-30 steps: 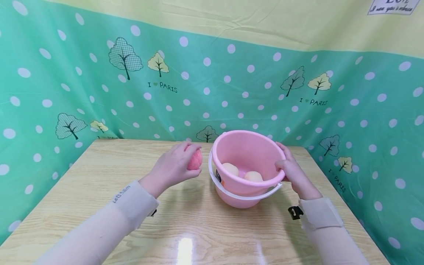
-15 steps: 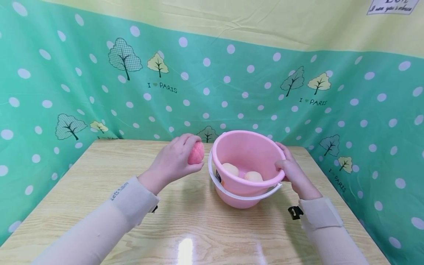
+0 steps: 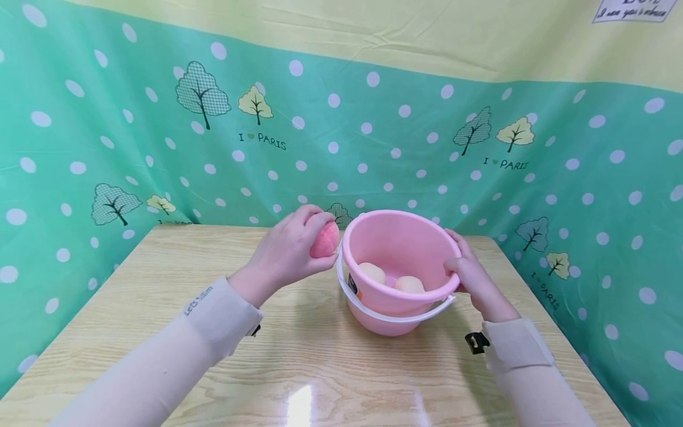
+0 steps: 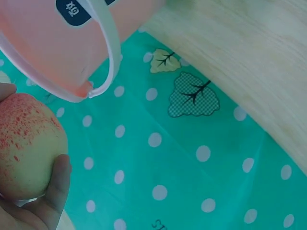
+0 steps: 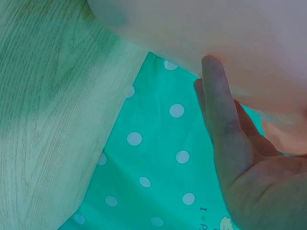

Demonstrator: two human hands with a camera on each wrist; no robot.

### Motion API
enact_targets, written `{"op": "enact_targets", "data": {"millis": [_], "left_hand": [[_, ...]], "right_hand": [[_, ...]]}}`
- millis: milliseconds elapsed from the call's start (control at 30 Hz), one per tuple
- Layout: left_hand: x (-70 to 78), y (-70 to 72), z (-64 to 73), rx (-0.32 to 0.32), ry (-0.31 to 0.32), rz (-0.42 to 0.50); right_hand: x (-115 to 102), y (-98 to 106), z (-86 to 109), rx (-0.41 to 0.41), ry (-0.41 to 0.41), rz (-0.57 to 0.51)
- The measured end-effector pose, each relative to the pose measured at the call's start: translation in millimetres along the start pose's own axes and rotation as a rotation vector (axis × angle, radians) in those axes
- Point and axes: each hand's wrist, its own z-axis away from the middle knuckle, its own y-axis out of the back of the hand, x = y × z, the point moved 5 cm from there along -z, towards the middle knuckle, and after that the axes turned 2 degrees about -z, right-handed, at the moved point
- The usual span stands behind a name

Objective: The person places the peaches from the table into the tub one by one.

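Observation:
My left hand [image 3: 290,244] holds a peach [image 3: 325,240] just left of the bucket's rim. Red speckles over pale yellow skin show on this peach [image 4: 31,148] in the left wrist view, with fingers curled round it. The pink bucket [image 3: 400,243] stands on the table, its white handle [image 3: 373,313] hanging down at the front. Two pale round fruits, a left one [image 3: 372,273] and a right one [image 3: 409,284], lie inside; they look like peaches. On the right side my right hand [image 3: 472,273] grips the rim, thumb over the inside and the other fingers outside.
A light wooden table [image 3: 176,261] lies under everything. Behind it and along both sides hangs a green curtain [image 3: 299,160] with white dots and printed trees. A dark label [image 4: 74,12] is on the bucket's outer wall.
My left hand has raised the peach and carried it right, closer to the bucket's rim. The right hand, the bucket and the fruits inside stay put.

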Motion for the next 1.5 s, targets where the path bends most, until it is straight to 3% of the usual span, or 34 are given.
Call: {"op": "enact_targets", "data": {"millis": [400, 733, 1500], "left_hand": [[3.5, 3.8, -6.7, -0.028, 0.021, 0.006], [10.3, 3.5, -14.1, -0.02, -0.003, 0.022], [23.5, -6.8, -26.4, -0.086, -0.01, 0.045]], "right_hand": [[1.6, 0.4, -0.4, 0.004, -0.005, 0.007], [1.6, 0.8, -0.1, 0.003, 0.003, 0.005], [0.1, 0.1, -0.2, 0.0, 0.008, 0.005]]}}
